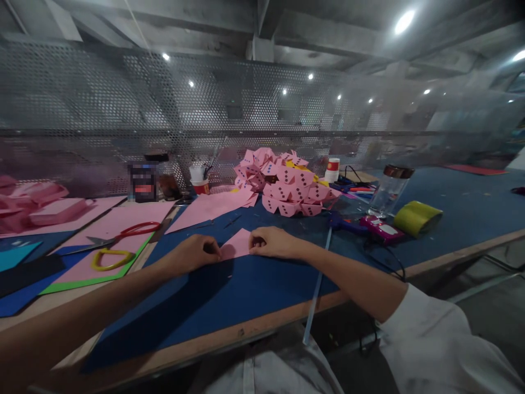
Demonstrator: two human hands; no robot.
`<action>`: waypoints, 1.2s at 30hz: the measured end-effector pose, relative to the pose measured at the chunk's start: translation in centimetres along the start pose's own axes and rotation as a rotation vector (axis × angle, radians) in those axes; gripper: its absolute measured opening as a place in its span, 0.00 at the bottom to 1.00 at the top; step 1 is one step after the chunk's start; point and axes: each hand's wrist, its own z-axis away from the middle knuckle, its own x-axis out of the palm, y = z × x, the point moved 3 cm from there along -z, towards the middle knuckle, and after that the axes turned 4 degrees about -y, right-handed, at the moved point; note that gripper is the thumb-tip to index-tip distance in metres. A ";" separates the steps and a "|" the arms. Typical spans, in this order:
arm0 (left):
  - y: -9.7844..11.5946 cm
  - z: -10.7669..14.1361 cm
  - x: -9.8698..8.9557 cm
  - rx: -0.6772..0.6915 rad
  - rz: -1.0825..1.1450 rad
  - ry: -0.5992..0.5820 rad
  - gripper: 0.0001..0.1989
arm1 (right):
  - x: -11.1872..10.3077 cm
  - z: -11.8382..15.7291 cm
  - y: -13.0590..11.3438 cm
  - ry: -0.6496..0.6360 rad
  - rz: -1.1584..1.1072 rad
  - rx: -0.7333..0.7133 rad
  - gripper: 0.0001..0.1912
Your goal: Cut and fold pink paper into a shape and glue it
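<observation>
A small piece of pink paper (236, 244) lies on the blue table mat (246, 290), its pointed edge facing away from me. My left hand (199, 254) pinches its left corner. At the opposite side, my right hand (270, 242) has its fingers curled onto the paper's right edge. Both hands rest low, close to the mat. Just beyond them are larger pink sheets (209, 210) and a heap of folded pink paper shapes (293, 189) with dark dots.
Red-handled scissors (137, 230) and yellow-handled scissors (112, 259) lie on coloured sheets at left. On the right are a glue gun (348, 223) with a clear glue stick hanging over the table edge, a purple device (381, 229), a yellow roll (418, 219) and a clear jar (388, 194).
</observation>
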 end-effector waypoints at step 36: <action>-6.2 3.0 -2.6 -0.067 -0.067 0.081 0.12 | 0.0 0.0 -0.2 -0.004 0.000 -0.016 0.04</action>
